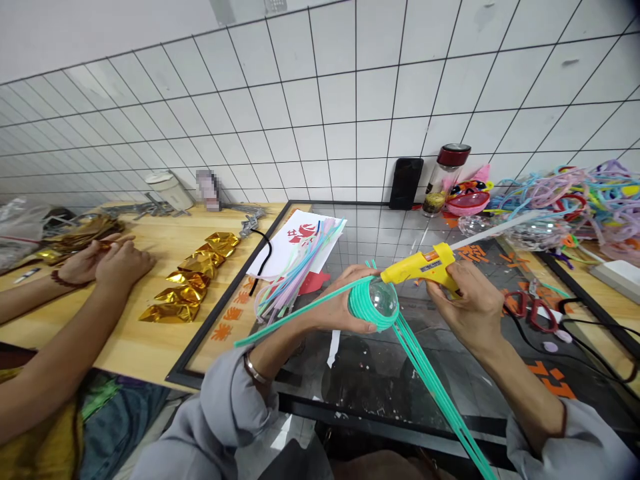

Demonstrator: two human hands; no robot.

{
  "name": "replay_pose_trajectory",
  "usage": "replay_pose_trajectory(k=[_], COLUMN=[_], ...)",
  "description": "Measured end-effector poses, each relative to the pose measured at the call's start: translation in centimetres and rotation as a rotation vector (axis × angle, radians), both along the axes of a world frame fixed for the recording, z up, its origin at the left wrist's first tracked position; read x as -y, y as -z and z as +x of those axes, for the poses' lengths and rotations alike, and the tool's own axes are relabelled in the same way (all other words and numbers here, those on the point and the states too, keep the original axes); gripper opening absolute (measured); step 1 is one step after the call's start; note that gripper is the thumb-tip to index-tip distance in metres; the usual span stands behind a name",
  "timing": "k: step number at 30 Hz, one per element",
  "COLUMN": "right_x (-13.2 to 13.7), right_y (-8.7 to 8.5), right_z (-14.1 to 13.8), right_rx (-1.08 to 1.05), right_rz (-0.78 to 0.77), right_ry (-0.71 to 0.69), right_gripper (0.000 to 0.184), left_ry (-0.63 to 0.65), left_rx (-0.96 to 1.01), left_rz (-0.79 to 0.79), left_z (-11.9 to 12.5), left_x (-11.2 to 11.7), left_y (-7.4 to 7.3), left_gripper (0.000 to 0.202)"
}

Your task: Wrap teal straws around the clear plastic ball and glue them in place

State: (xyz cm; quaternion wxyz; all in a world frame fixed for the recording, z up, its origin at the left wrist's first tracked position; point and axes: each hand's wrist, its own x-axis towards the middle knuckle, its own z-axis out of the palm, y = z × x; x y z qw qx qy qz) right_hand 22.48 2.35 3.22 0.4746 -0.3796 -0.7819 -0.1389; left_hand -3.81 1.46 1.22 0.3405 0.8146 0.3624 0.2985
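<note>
In my left hand (335, 307) is a clear plastic ball (384, 298) partly wound with green strips (361, 303). Loose green strips (434, 383) trail from it toward the lower right, and one strip (290, 319) runs left over my wrist. A yellow glue gun (423, 265) is gripped in my right hand (473, 297), its nozzle at the ball's upper edge; whether it touches cannot be made out. A long white glue stick (493, 230) sticks out of the gun's back.
Pastel strips (305, 267) lie on white paper at the back left. Red-handled scissors (533, 308) and a cord are at right, near a tangle of coloured strips (555, 193). A bottle (445, 180) and phone (406, 183) stand by the wall. A co-worker's hands (107, 260) are left of gold foil pieces (187, 283).
</note>
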Motion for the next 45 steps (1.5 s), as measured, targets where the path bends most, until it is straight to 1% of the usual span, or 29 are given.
replay_pose_trajectory(k=[6,10,13,15,19,21,24,26,27,29,31,34,37,41,45], right_x=[0.0,0.0,0.1,0.1,0.1,-0.1,-0.7,-1.3,-1.7,-2.5,-3.4,-4.5,-5.4,-6.4,-6.5], right_y=[-0.1,-0.1,-0.2,-0.3,-0.4,-0.2,0.4,1.1,1.4,2.4,3.5,5.1,6.3,7.0,7.0], right_z=[0.0,-0.1,-0.2,-0.3,-0.4,-0.3,-0.1,0.1,0.2,0.5,0.8,1.3,1.5,1.6,1.6], right_rx=[-0.016,-0.013,-0.022,-0.051,-0.146,-0.202,-0.322,-0.386,-0.391,-0.356,-0.299,-0.186,-0.106,-0.03,0.073], right_rz=[-0.031,-0.013,0.001,-0.026,-0.123,-0.197,-0.398,-0.517,-0.55,-0.594,-0.631,-0.594,-0.583,-0.611,-0.614], right_ry=[-0.003,-0.008,-0.01,0.0,0.077,0.116,0.145,0.185,0.214,0.28,0.355,0.452,0.527,0.579,0.59], right_gripper=[0.016,0.016,0.019,0.023,0.031,0.03,0.025,0.031,0.034,0.039,0.039,0.035,0.038,0.041,0.04], left_ry=[-0.002,0.0,-0.004,-0.006,-0.009,-0.012,-0.015,-0.019,-0.022,-0.022,-0.023,-0.026,-0.027,-0.044,-0.072], left_rx=[0.011,0.006,-0.001,-0.001,0.001,0.005,-0.003,-0.004,-0.003,-0.006,-0.009,-0.004,0.007,0.004,0.015], left_rz=[-0.002,0.0,-0.001,-0.005,-0.018,-0.02,-0.019,-0.019,-0.019,-0.018,-0.019,0.001,0.025,0.023,0.045], left_z=[0.0,0.0,0.0,0.0,0.0,0.0,0.0,0.1,0.1,0.1,0.2,0.2,0.3,0.3,0.2], left_x=[0.1,0.0,0.0,0.1,0.1,0.1,0.2,0.2,0.3,0.3,0.3,0.3,0.3,0.3,0.3], left_y=[0.0,0.1,0.0,-0.1,-0.2,-0.2,-0.3,-0.4,-0.5,-0.6,-0.6,-0.5,-0.4,-0.5,-0.3], left_gripper=[0.098,0.099,0.1,0.099,0.099,0.099,0.096,0.094,0.094,0.094,0.094,0.094,0.093,0.093,0.091])
